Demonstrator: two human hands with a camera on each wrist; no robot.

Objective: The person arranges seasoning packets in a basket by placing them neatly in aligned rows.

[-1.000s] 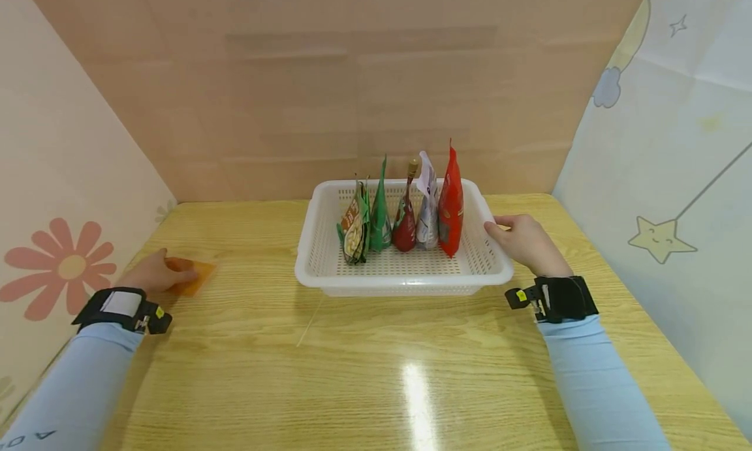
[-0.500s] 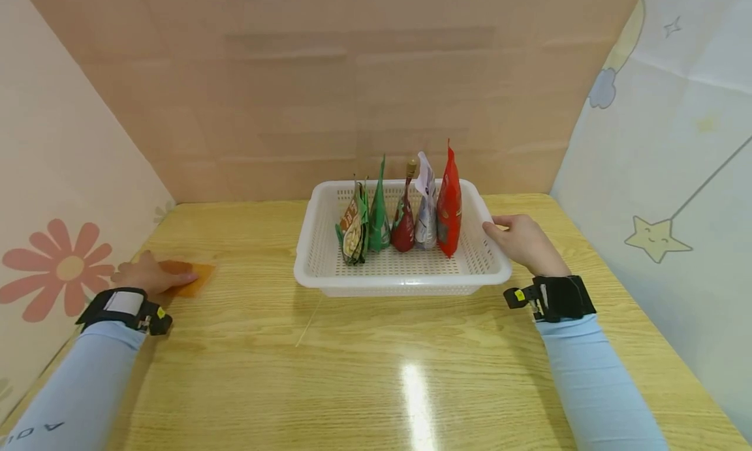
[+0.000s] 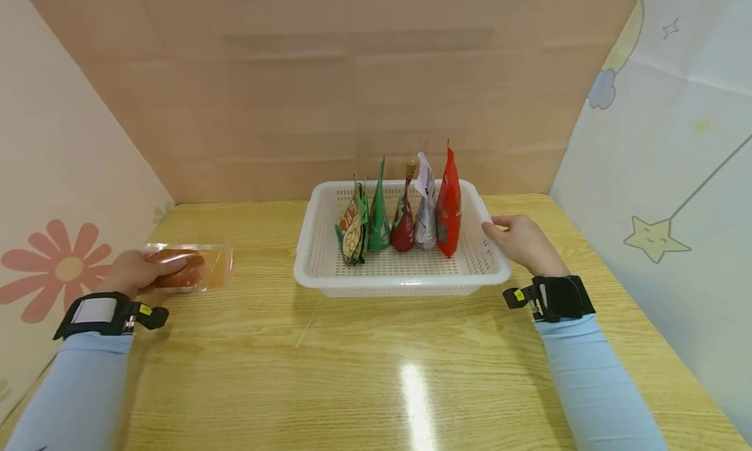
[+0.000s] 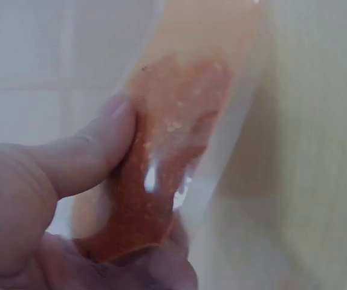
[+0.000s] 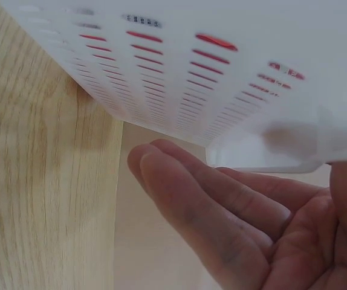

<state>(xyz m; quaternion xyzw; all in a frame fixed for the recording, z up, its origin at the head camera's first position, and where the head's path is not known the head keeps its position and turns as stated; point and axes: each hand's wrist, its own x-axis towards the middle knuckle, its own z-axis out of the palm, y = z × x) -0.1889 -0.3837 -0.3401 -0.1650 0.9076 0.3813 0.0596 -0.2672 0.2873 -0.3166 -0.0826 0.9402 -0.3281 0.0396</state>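
At the left of the table, my left hand grips one end of a flat clear-plastic packet with reddish-brown contents and an orange part. In the left wrist view the thumb presses the face of the packet, fingers curled behind it. My right hand is at the right side of a white plastic basket. Its thumb lies on the rim, while the fingers reach beneath the rim, along the slotted outer wall.
Standing in a row inside the basket are a brown-and-green pouch, a green one, a dark red one, a silver-lilac one and a red one. A brown papered wall rises behind the table.
The packet, orange side up on the table under my left hand before, is now gripped and tilted, its reddish-brown contents showing. My right hand and the basket stay put.
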